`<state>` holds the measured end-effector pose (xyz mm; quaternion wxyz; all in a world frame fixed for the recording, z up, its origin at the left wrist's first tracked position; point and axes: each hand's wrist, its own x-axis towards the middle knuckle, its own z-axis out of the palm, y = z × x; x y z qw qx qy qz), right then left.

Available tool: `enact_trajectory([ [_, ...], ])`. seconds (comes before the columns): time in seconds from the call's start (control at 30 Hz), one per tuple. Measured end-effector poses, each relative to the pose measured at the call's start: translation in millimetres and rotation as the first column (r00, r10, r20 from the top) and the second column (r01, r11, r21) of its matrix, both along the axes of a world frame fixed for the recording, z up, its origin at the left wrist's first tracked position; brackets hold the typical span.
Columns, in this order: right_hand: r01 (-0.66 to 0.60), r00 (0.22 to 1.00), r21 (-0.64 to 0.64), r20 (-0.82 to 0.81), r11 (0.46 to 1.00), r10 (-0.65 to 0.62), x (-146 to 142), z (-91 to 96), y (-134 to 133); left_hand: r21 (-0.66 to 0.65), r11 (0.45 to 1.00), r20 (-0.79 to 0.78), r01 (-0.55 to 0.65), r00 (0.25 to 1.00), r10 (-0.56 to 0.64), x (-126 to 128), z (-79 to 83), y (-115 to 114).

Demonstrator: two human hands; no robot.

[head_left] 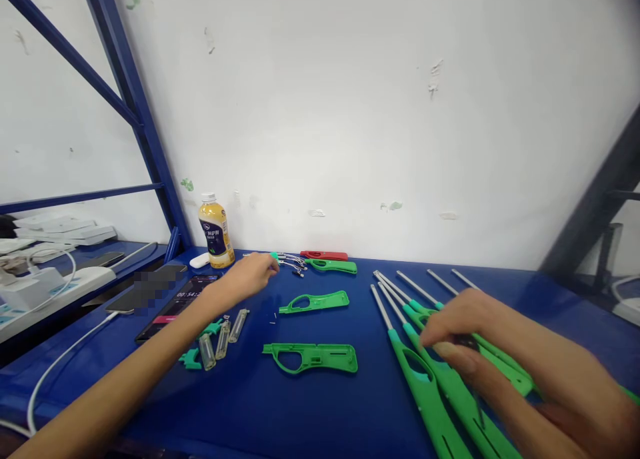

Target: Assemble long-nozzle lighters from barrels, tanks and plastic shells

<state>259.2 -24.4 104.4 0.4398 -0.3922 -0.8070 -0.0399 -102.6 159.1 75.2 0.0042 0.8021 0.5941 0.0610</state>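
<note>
My left hand (257, 272) reaches to the back of the table, fingertips pinched together beside a small teal piece (274, 255) and metal rods with thin wires (296, 264). What it grips, if anything, is hidden. My right hand (520, 372) is closed around a small dark-handled screwdriver (467, 341), its thin shaft pointing down over assembled green long-neck lighters (430, 396). Between the hands lie two green lighter shell halves, a nearer one (340, 358) with its inside up and a farther one (325, 302). Tiny screws (273, 321) are scattered to their left.
Clear fuel tanks (223, 339) and teal triggers (191, 360) lie left, beside a phone (173, 312) running a timer. A yellow bottle (216, 232) stands near the wall. Red (325, 255) and green shells (333, 266) lie at the back. A white cable (65, 356) crosses the left side.
</note>
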Motion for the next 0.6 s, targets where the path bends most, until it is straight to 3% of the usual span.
enact_trajectory([
  [0.17, -0.149, 0.978, -0.061, 0.139, 0.987, 0.156, -23, -8.9, 10, 0.046, 0.995, -0.048, -0.084, 0.995, 0.087, -36, -4.8, 23],
  [0.27, -0.165, 0.959, -0.097, 0.216, 0.982, 0.182, -39, -15.5, 14, 0.071, 0.993, -0.059, -0.091, 0.994, 0.095, -42, -15.0, 31],
  [0.4, -0.233, 0.947, -0.129, 0.194, 0.964, 0.255, -65, -19.9, 13, 0.077, 0.993, -0.063, -0.086, 0.994, 0.091, -44, -25.8, 37],
  [0.6, -0.249, 0.940, 0.005, 0.242, 0.969, 0.240, -120, -48.5, 14, 0.110, 0.992, -0.083, -0.065, 0.994, 0.075, -42, -32.6, 39],
])
